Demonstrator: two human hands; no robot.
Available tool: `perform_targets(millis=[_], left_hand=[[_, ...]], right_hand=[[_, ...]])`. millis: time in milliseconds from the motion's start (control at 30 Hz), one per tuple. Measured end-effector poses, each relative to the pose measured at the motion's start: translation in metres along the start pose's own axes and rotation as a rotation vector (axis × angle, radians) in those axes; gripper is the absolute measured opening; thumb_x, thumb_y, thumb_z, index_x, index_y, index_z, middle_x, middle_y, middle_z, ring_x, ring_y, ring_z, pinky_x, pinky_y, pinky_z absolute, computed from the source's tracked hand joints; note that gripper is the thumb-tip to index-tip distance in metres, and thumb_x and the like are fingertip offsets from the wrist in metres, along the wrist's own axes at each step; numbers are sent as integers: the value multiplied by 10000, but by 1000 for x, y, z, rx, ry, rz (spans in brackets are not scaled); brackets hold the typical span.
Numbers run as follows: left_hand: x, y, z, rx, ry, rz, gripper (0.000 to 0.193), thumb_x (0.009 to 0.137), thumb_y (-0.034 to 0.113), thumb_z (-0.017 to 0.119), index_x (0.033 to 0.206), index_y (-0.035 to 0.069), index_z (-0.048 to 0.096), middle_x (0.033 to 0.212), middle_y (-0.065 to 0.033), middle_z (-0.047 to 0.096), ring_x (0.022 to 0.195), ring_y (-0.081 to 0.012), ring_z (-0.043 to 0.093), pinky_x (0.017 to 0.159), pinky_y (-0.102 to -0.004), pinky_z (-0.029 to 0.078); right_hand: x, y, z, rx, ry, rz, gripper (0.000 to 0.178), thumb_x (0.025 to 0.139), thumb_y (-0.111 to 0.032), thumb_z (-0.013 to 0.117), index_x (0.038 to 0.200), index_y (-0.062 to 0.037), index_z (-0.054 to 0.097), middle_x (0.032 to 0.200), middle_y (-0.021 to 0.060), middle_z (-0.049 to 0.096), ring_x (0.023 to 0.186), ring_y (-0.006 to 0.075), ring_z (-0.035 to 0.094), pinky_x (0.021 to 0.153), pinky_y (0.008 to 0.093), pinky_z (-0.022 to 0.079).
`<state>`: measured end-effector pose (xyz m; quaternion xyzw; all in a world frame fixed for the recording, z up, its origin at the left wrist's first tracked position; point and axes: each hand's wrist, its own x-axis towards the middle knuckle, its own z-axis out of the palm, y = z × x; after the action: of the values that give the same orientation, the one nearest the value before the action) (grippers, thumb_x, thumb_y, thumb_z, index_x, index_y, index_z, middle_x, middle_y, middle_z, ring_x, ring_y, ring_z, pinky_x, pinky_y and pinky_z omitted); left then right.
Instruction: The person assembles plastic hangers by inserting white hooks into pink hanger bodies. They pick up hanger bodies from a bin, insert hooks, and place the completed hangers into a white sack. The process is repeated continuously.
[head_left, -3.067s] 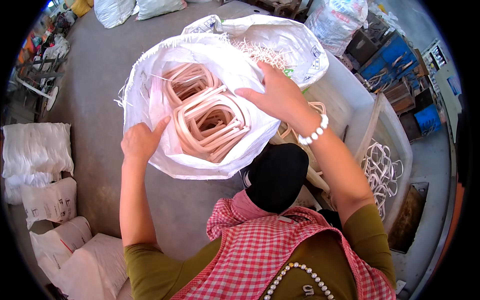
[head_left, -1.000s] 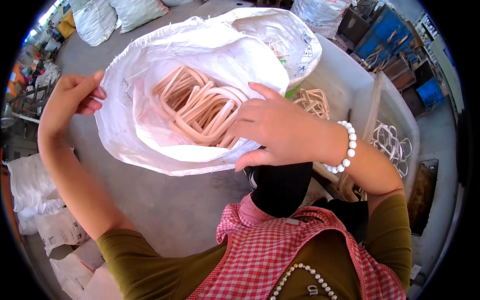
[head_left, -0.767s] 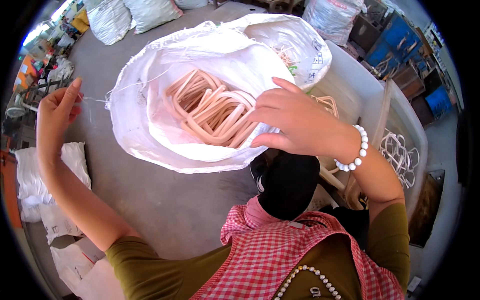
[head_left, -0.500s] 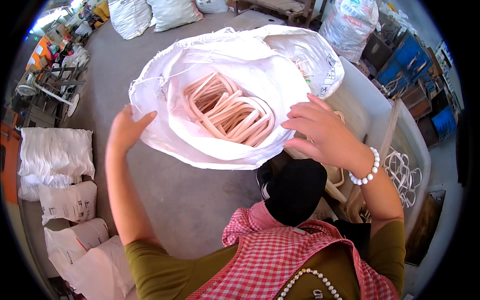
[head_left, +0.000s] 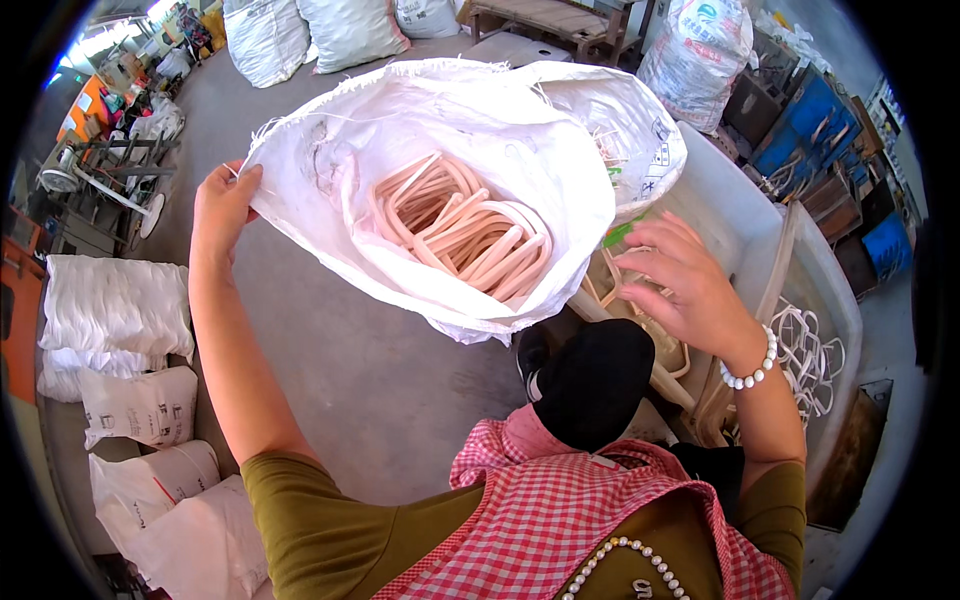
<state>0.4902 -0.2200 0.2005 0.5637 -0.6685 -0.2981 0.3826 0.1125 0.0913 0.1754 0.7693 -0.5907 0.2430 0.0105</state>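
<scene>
A large white woven sack [head_left: 330,240] stands before me with its mouth wide and its edge frayed. Deep in it lies a bundle of pale pink, bent strips [head_left: 480,235], looped like rubber bands or tubing. My left hand [head_left: 225,200] pinches the sack's rim at its left corner and pulls it outward. To the right of the sack, my right hand [head_left: 675,275] is in the air with its fingers apart and curved, holding nothing. Behind the sack's right side is a second white sack [head_left: 640,125] with loose bits inside.
At right stands a pale tub [head_left: 845,290] with a wooden board [head_left: 775,270] and tangled white loops [head_left: 805,355]. Folded white sacks [head_left: 115,305] are piled at left. Full sacks [head_left: 350,30] stand at the back, near a wooden bench [head_left: 550,20].
My left hand has moved up and left and closed on the rim, stretching the sack that way. My right hand has come away from the sack, to the right and slightly down.
</scene>
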Motion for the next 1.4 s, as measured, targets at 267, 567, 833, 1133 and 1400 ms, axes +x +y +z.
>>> perform_targets(millis=[267, 567, 833, 1133, 1400], left_hand=[[-31, 14, -2, 70, -110, 34, 368, 829, 299, 706, 1004, -13, 623, 791, -25, 652, 722, -114, 600, 650, -263, 476], [-115, -18, 90, 448, 104, 398, 130, 810, 121, 626, 916, 51, 647, 771, -141, 635, 673, -306, 618, 604, -394, 484], [-163, -15, 149, 376, -17, 554, 82, 790, 80, 595, 864, 65, 626, 805, -91, 599, 770, -275, 612, 646, -400, 505], [-167, -23, 160, 350, -28, 583, 123, 767, 79, 635, 881, 41, 609, 803, -99, 579, 774, -275, 604, 664, -391, 501], [-142, 0, 146, 410, 246, 583, 783, 672, 180, 779, 1323, -33, 400, 1350, -261, 409, 1223, -408, 417, 1021, -503, 329]], right_hand=[[-18, 8, 1, -11, 17, 44, 277, 757, -152, 727, 1003, -52, 644, 1071, 119, 584, 1059, 306, 549, 1031, 480, 364], [-44, 4, 13, 83, 17, 167, 247, 743, -87, 720, 965, -15, 641, 1005, 138, 596, 968, 330, 559, 862, 405, 449], [-59, -2, 17, 104, -32, 288, 219, 783, -53, 689, 996, -24, 654, 1059, 156, 622, 1023, 324, 583, 896, 373, 458], [-54, -9, 27, 96, -48, 274, 227, 777, -62, 699, 998, -29, 656, 1026, 151, 632, 1012, 331, 584, 897, 384, 459], [-37, -14, 30, 67, -62, 237, 247, 784, -75, 697, 1024, -38, 655, 1044, 154, 628, 1022, 337, 583, 905, 397, 459]])
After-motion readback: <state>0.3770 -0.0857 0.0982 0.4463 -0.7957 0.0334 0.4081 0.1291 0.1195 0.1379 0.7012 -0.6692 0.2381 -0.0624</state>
